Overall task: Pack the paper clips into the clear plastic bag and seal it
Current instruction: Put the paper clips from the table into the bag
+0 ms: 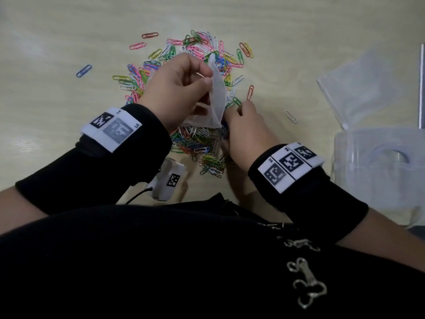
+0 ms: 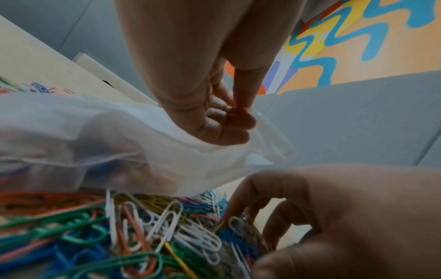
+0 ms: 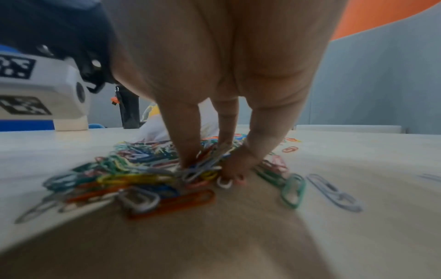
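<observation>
Head view. Pale wood bench (image 1: 69, 31). Heap of coloured paper clips (image 1: 195, 54) spread over centre of frame, strays at upper left and centre right. Left hand (image 1: 177, 88) at centre, raised above the heap, thumb and fingers pinching the upper edge of the clear plastic bag (image 1: 215, 100); bag hangs down from that grip with its lower part touching the clips. Right hand (image 1: 247, 132) just right of the bag, fingers down in the heap. A second clear bag (image 1: 358, 88) and a clear plastic box (image 1: 379, 162) lie at right of frame, well apart from the heap.

Left wrist view. Left hand (image 2: 214, 117) at top centre, fingers curled and pinching the bag (image 2: 119, 141), which billows across the left half of frame above the clips (image 2: 95, 236). Right hand (image 2: 334, 217) at lower right, fingertips among the clips. Whether any clips are inside the bag: cannot tell, film is hazy.

Right wrist view. Right hand (image 3: 214, 94) fills upper centre, fingers (image 3: 188, 147) bent down, grasping a bunch of clips (image 3: 143, 169) on the bench (image 3: 358, 151). Bag (image 3: 155, 130) partly visible behind the fingers. Image blurred.
</observation>
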The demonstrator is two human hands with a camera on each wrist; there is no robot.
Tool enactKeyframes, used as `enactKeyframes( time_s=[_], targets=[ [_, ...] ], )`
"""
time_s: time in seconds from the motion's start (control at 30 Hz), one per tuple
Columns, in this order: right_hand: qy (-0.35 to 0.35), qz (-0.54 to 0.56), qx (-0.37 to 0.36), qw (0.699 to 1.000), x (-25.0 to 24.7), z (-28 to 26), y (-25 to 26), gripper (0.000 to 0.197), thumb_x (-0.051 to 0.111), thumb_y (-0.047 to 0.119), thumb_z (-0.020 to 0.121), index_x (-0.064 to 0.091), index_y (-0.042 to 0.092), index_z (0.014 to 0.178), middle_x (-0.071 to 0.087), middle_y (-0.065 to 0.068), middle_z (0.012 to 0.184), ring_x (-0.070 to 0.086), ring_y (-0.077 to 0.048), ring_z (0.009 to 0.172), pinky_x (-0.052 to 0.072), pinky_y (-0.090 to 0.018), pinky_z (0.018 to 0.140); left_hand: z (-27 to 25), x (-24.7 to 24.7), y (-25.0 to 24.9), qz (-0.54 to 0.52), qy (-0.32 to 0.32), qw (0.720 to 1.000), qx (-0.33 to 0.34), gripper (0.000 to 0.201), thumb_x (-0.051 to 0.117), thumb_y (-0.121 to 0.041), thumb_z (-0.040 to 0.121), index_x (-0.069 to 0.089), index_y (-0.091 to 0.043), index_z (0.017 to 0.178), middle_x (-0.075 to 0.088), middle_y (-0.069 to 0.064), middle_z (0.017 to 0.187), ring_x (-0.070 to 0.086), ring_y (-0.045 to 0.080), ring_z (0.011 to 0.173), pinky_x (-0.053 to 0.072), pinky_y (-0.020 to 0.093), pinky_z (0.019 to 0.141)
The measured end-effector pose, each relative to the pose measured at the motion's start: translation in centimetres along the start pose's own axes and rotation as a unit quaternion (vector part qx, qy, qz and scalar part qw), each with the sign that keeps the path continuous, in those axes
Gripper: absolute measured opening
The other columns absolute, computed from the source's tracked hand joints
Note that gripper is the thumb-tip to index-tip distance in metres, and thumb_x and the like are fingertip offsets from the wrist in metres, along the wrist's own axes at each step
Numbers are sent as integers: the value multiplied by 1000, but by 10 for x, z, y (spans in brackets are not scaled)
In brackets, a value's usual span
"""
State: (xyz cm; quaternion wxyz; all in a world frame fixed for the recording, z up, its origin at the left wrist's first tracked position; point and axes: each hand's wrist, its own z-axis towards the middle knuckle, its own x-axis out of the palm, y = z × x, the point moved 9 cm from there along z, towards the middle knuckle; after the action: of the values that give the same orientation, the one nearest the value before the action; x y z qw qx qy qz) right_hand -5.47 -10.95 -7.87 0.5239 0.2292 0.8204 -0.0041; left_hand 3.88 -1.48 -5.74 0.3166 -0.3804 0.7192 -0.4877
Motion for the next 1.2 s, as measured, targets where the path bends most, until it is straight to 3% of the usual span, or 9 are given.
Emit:
enactKeyframes(
  time_s=[0.13,0.27,0.43,0.57,0.67,0.8,0.97,1.07,1.2],
  targets=[
    [-33,30,-23,999,-8,11,-8,23,55,9,88,53,11,111,44,-14,111,55,-38,93,49,-41,81,-1,1,3,-50,6,998,-24,17,63,-1,87,58,-17,86,64,-5,60,64,8,58,57,25,58],
    [-50,85,15,995,-23,17,-28,23,63,15,85,62,17,107,56,-10,114,55,-30,103,36,-26,77,0,-3,17,-112,-25,989,-91,25,71,1,80,57,-14,94,67,2,69,69,16,64,57,27,60],
    [-56,208,77,973,-32,20,-53,17,72,18,77,69,23,92,65,4,96,61,-20,99,44,-22,83,1,0,26,-106,-12,985,-134,14,71,0,79,67,-11,86,71,1,67,67,12,57,55,22,60],
    [-78,407,98,905,-48,17,-59,19,79,12,68,66,25,74,70,-4,82,70,-23,79,59,-42,78,2,0,28,-83,-9,986,-143,11,71,-1,79,67,-11,77,69,3,66,67,12,59,55,23,60],
    [-46,580,71,810,-56,17,-47,20,70,-6,78,64,13,79,62,-6,76,66,-13,65,57,-26,68,3,3,28,-59,4,987,-148,12,69,-2,82,66,-12,76,67,0,63,66,11,58,57,25,60],
    [-3,652,48,757,-57,16,-26,19,63,-12,81,63,7,81,60,-5,72,63,-9,57,55,-19,61,1,10,21,-33,29,989,-139,14,66,-4,85,64,-13,74,65,-4,56,62,8,53,58,26,60],
    [7,553,59,831,-38,23,-22,20,70,-7,77,64,12,78,63,-8,77,66,-21,72,59,-31,71,-1,14,14,-35,51,990,-128,18,61,-3,89,61,-15,74,60,2,66,58,6,51,56,24,59],
    [-2,520,71,851,-35,25,-22,20,73,-3,77,63,14,76,64,-9,78,68,-28,78,60,-39,75,-1,15,14,-28,51,991,-123,23,59,-1,89,59,-15,71,56,1,61,56,6,49,55,24,59],
    [-50,319,57,945,-51,25,-19,13,74,15,75,65,24,79,67,2,79,68,-22,84,56,-38,83,1,13,15,-11,42,992,-121,24,60,-1,88,61,-16,69,59,-2,57,58,8,52,56,27,59]
  ],
)
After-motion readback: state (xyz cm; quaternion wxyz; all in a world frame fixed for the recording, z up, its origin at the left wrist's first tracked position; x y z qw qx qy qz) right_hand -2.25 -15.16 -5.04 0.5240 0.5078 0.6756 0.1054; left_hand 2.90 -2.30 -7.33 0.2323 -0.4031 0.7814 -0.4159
